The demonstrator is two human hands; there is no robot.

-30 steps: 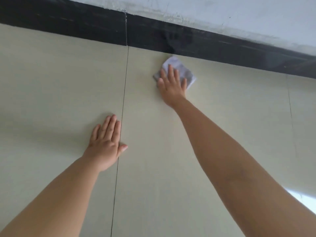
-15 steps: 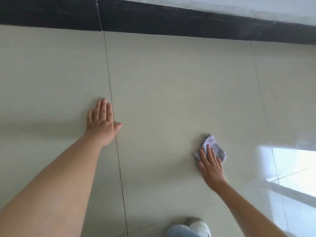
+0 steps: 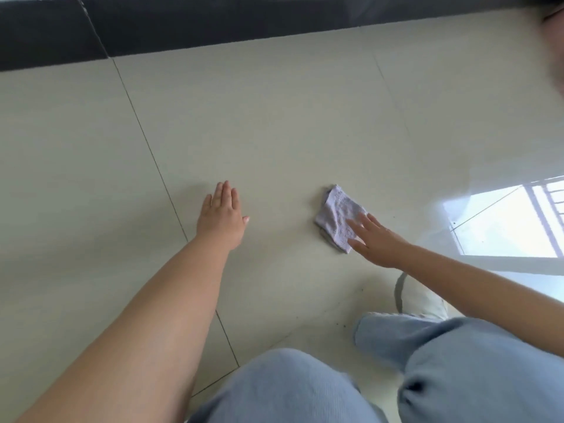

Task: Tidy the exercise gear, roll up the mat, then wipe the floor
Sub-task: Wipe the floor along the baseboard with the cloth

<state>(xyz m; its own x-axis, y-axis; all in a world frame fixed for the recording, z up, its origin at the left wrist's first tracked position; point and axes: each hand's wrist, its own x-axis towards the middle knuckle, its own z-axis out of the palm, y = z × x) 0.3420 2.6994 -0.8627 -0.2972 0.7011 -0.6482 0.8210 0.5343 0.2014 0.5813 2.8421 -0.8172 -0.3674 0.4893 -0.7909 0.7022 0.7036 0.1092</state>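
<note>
Right hand [image 3: 377, 242]: fingers straight, spread, pressing flat on a crumpled pale lilac cloth [image 3: 337, 219] lying on the glossy cream tile floor [image 3: 274, 123]. Left hand [image 3: 222, 215]: flat, fingers together, palm on the tile left of the cloth, well apart. Near: light-blue trousered knees [image 3: 457, 361] and a white shoe [image 3: 422, 300]. Far: black baseboard [image 3: 213, 22].

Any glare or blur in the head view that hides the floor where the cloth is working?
Head view: window glare whitens the floor right of the cloth, not on it; a blurred shape smears the top right corner; the cloth and right hand look sharp.
</note>
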